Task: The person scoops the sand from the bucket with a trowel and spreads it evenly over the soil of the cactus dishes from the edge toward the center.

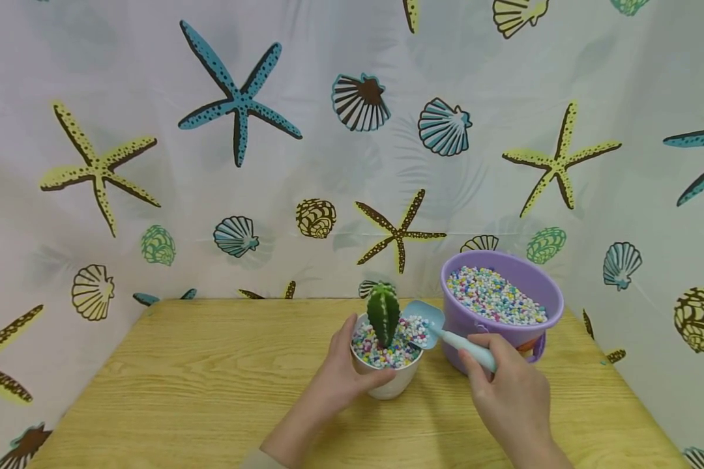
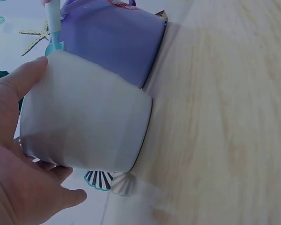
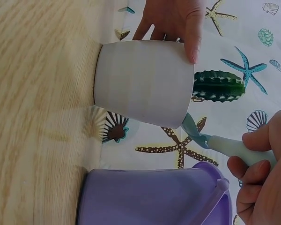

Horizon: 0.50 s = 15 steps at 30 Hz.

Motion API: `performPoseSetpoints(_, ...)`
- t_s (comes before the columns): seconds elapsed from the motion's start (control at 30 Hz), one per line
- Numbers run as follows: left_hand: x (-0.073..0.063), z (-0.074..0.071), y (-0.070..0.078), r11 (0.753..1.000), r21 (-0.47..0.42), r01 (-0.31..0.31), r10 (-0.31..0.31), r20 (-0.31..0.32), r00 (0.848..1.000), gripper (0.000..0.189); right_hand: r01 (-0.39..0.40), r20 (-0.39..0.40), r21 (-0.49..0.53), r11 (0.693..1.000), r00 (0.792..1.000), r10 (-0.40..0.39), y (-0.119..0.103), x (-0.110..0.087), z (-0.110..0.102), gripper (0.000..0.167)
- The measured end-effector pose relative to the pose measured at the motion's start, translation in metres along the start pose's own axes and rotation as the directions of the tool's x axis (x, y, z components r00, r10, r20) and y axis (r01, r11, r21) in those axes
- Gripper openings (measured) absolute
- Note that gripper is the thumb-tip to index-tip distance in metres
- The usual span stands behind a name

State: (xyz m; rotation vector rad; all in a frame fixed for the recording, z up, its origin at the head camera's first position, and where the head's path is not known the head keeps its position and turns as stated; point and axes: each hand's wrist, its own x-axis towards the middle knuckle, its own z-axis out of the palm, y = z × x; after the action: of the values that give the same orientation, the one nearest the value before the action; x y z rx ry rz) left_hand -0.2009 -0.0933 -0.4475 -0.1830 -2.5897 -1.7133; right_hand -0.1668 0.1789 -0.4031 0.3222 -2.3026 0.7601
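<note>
A white flower pot [image 1: 401, 383] stands on the table with a green ribbed cactus [image 1: 383, 314] rising from colourful pebbles [image 1: 381, 356]. My left hand [image 1: 345, 372] grips the pot at its left side, thumb along the front near the rim and fingers behind. In my right hand [image 1: 509, 385] is a small light-blue shovel [image 1: 431, 312], held by its pale handle. Its blade carries pebbles and lies tilted at the pot's right rim, close to the cactus. In the right wrist view the blade [image 3: 191, 129] meets the pot's edge.
Just right of the pot stands a purple bucket [image 1: 454, 319], filled with the same small multicoloured pebbles [image 1: 495, 294]; its handle hangs at the front. The wooden table [image 1: 211, 371] ends at a white curtain [image 1: 305, 156] printed with starfish and shells, which surrounds the back and sides.
</note>
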Motion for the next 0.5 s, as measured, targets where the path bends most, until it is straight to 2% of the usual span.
performPoseSetpoints(0.27,-0.006,0.014,0.007,1.0,0.009,0.0,0.001,-0.102,0.995,0.133,0.076,-0.051,-0.025,0.997,0.996,-0.077,0.001,-0.001,0.003,0.031)
performPoseSetpoints(0.37,-0.005,0.013,0.006,1.0,0.011,0.013,-0.012,-0.081,0.997,0.133,0.083,-0.053,-0.027,0.996,0.995,-0.085,0.001,-0.001,0.003,0.032)
performPoseSetpoints(0.5,-0.001,0.003,0.002,1.0,0.003,0.002,-0.002,-0.005,1.0,0.131,0.089,-0.053,-0.028,0.996,0.995,-0.09,0.002,-0.002,0.004,0.031)
